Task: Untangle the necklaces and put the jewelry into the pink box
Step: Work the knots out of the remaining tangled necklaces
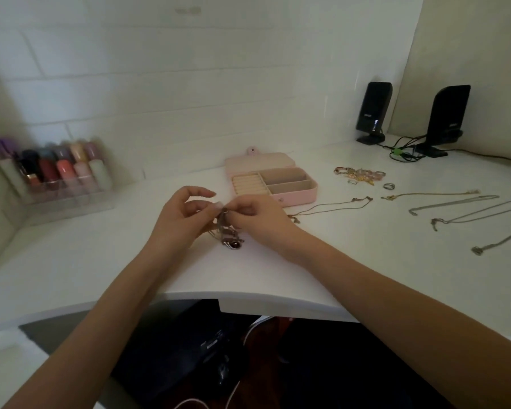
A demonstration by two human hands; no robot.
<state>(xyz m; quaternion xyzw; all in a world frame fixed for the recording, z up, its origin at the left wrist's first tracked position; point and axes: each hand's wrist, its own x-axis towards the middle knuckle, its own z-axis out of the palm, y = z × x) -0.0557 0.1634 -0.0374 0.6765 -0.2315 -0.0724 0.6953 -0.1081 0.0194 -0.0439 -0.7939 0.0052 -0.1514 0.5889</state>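
Observation:
A tangled clump of necklaces (229,236) hangs just above the white desk between my hands. My left hand (183,215) pinches its top from the left, and my right hand (255,214) pinches it from the right. Behind them the pink box (300,196) lies open, showing ring rolls and two bare compartments. Several untangled necklaces lie stretched out to the right: a thin gold one (331,208), another gold one (428,194) and silver chains (455,203). A heap of rings and small jewelry (360,175) lies right of the box.
A clear organiser with coloured bottles (53,172) stands at the back left. Two black speakers (373,112) (447,119) with cables stand at the back right. The desk's curved front edge (219,295) runs below my wrists.

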